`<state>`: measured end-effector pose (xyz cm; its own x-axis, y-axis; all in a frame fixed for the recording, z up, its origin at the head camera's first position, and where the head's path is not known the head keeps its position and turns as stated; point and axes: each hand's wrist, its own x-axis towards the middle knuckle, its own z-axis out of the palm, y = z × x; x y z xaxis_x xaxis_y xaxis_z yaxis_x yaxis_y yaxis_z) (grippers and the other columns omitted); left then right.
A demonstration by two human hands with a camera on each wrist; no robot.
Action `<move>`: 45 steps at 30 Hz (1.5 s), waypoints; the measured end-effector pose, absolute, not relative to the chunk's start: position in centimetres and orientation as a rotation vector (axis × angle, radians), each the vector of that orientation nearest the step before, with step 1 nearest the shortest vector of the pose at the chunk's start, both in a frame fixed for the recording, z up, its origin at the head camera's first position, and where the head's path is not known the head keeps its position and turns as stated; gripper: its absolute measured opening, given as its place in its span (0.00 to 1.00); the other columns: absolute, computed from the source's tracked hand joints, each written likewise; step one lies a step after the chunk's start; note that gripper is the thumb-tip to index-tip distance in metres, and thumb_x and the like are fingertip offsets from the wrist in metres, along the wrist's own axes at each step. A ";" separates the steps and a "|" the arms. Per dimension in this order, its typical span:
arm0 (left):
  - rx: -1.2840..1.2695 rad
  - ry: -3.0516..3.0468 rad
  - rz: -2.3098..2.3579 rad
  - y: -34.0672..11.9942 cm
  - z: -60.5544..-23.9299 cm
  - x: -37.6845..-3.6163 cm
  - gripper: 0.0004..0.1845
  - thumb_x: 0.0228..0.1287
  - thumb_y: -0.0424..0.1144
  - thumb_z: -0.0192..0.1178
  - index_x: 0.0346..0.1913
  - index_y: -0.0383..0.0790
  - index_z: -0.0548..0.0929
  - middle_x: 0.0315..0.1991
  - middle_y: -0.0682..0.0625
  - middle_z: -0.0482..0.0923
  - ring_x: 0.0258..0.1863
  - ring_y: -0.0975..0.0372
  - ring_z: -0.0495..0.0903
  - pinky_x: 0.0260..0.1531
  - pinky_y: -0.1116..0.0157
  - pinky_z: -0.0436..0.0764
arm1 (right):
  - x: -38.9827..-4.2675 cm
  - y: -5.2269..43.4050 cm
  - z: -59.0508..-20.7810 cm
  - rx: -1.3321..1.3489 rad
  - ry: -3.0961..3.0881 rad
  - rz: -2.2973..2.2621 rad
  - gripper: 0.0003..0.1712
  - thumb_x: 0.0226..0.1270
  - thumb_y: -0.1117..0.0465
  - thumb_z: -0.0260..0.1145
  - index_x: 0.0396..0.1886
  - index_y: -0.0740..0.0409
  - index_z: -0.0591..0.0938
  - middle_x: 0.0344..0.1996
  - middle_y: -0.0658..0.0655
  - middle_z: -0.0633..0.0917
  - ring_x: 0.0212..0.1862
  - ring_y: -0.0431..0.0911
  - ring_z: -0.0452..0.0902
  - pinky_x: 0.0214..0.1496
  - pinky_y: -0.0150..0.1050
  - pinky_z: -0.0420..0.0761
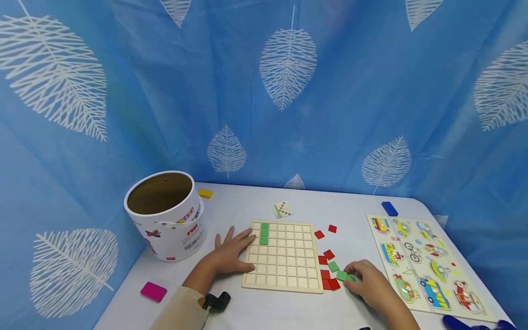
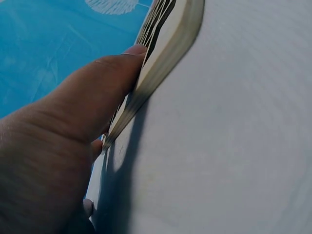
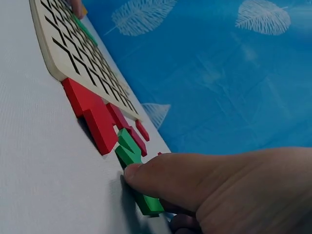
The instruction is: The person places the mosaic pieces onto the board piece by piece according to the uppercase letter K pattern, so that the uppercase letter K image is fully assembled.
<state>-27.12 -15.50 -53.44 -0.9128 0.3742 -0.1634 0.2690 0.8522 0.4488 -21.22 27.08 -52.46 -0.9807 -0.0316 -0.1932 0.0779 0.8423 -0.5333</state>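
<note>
Three green tiles (image 1: pixel 264 233) in grid board (image 1: pixel 284 275), left hand (image 1: pixel 231 253) flat steadying it, right hand (image 1: pixel 369 284) pinching green tile (image 1: pixel 341 275), bucket (image 1: pixel 167 220) interior unclear

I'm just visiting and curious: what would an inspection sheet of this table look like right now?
Surface: white table, flat, partly covered.
Job's things: wooden grid board with three green tiles in one column; loose red tiles and green tiles lie beside its right edge.
Clutter: open white bucket, vehicle puzzle board, pattern card, yellow block, blue block, pink block.
Hands: left hand lies flat against the board's left edge; right hand pinches a green tile.
Cables: nothing seen.
Surroundings: blue leaf-print curtain all round.
</note>
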 end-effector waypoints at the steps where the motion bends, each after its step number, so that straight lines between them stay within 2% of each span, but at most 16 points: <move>1: 0.487 2.784 0.624 -15.5 -53.5 -27.1 0.53 0.54 0.72 0.71 0.81 0.58 0.65 0.85 0.57 0.51 0.84 0.37 0.35 0.71 0.23 0.31 | -21.2 27.1 -52.4 0.037 2.830 -0.829 0.17 0.59 0.54 0.81 0.46 0.51 0.88 0.44 0.51 0.82 0.45 0.46 0.75 0.55 0.51 0.80; 5: 0.474 2.785 0.633 -15.5 -53.6 -27.0 0.53 0.53 0.72 0.71 0.81 0.59 0.66 0.85 0.57 0.52 0.84 0.37 0.34 0.71 0.23 0.31 | -21.4 26.3 -52.4 0.074 2.878 -0.854 0.17 0.62 0.57 0.77 0.49 0.53 0.88 0.45 0.52 0.84 0.44 0.46 0.76 0.54 0.51 0.83; 9: 0.482 2.778 0.647 -15.5 -53.6 -27.0 0.53 0.53 0.73 0.71 0.81 0.59 0.66 0.85 0.58 0.51 0.84 0.37 0.34 0.71 0.23 0.30 | -21.6 22.9 -51.6 0.110 2.944 -0.998 0.18 0.64 0.57 0.75 0.52 0.55 0.88 0.44 0.52 0.85 0.44 0.45 0.77 0.48 0.44 0.84; 13: 0.486 2.773 0.649 -15.6 -53.5 -27.1 0.53 0.53 0.72 0.72 0.81 0.59 0.66 0.85 0.58 0.51 0.84 0.37 0.34 0.72 0.24 0.30 | -22.3 17.1 -50.8 -0.065 2.948 -1.172 0.15 0.63 0.60 0.76 0.50 0.54 0.89 0.38 0.49 0.84 0.40 0.42 0.78 0.43 0.39 0.81; 17: 0.488 2.778 0.633 -15.5 -53.5 -27.3 0.53 0.54 0.72 0.71 0.81 0.60 0.66 0.85 0.58 0.52 0.85 0.38 0.34 0.72 0.23 0.31 | -23.7 11.7 -51.3 -0.248 2.876 -1.236 0.13 0.65 0.62 0.74 0.49 0.54 0.88 0.36 0.47 0.83 0.40 0.40 0.79 0.43 0.38 0.82; 24: 0.501 2.770 0.620 -15.0 -53.8 -27.5 0.53 0.53 0.73 0.71 0.81 0.60 0.66 0.85 0.57 0.52 0.84 0.37 0.35 0.71 0.22 0.31 | -25.3 7.4 -52.6 -0.253 2.881 -1.130 0.12 0.64 0.65 0.72 0.47 0.57 0.88 0.27 0.47 0.79 0.31 0.42 0.72 0.33 0.37 0.72; 27: 0.478 2.777 0.613 -15.1 -53.7 -27.3 0.53 0.53 0.72 0.72 0.80 0.60 0.67 0.85 0.57 0.52 0.84 0.37 0.35 0.71 0.23 0.31 | -25.5 6.8 -52.9 -0.267 2.892 -1.114 0.15 0.65 0.63 0.73 0.51 0.57 0.88 0.27 0.47 0.78 0.30 0.42 0.71 0.31 0.36 0.70; 29: 0.467 2.783 0.614 -15.3 -53.5 -27.2 0.52 0.52 0.72 0.73 0.80 0.60 0.67 0.85 0.57 0.53 0.84 0.37 0.36 0.71 0.23 0.31 | -25.4 6.6 -53.0 -0.303 2.905 -1.108 0.17 0.64 0.62 0.74 0.53 0.56 0.88 0.30 0.47 0.80 0.33 0.42 0.73 0.33 0.37 0.72; 31: 0.471 2.786 0.608 -15.4 -53.4 -27.2 0.52 0.52 0.72 0.72 0.80 0.60 0.67 0.85 0.57 0.53 0.84 0.37 0.36 0.71 0.23 0.32 | -25.2 6.6 -53.1 -0.341 2.928 -1.095 0.16 0.65 0.61 0.73 0.52 0.54 0.89 0.36 0.47 0.84 0.38 0.43 0.78 0.39 0.41 0.79; 33: 0.483 2.786 0.601 -15.5 -53.3 -27.1 0.52 0.53 0.72 0.72 0.80 0.60 0.67 0.85 0.57 0.53 0.84 0.37 0.36 0.71 0.22 0.32 | -25.0 6.6 -53.2 -0.400 2.955 -1.074 0.14 0.66 0.62 0.72 0.50 0.53 0.91 0.42 0.49 0.87 0.46 0.46 0.83 0.48 0.46 0.84; 36: 0.499 2.786 0.591 -15.5 -53.3 -27.2 0.53 0.54 0.73 0.71 0.81 0.60 0.66 0.85 0.57 0.52 0.84 0.36 0.36 0.71 0.22 0.33 | -24.8 6.8 -53.2 -0.529 3.001 -0.991 0.11 0.69 0.62 0.71 0.49 0.53 0.92 0.48 0.51 0.88 0.55 0.50 0.84 0.60 0.51 0.83; 40: 0.500 2.781 0.596 -15.5 -53.3 -27.2 0.53 0.53 0.72 0.71 0.81 0.59 0.66 0.85 0.57 0.52 0.84 0.36 0.36 0.71 0.22 0.33 | -24.7 7.2 -53.0 -0.656 2.977 -0.919 0.15 0.71 0.60 0.70 0.55 0.55 0.91 0.52 0.52 0.87 0.58 0.53 0.83 0.63 0.53 0.82; 45: 0.490 2.772 0.602 -15.6 -53.2 -27.2 0.53 0.54 0.72 0.72 0.81 0.60 0.65 0.86 0.57 0.51 0.84 0.37 0.35 0.71 0.22 0.32 | -24.8 8.1 -52.7 -0.622 2.851 -1.001 0.19 0.73 0.59 0.69 0.62 0.52 0.87 0.59 0.52 0.84 0.62 0.52 0.80 0.65 0.55 0.80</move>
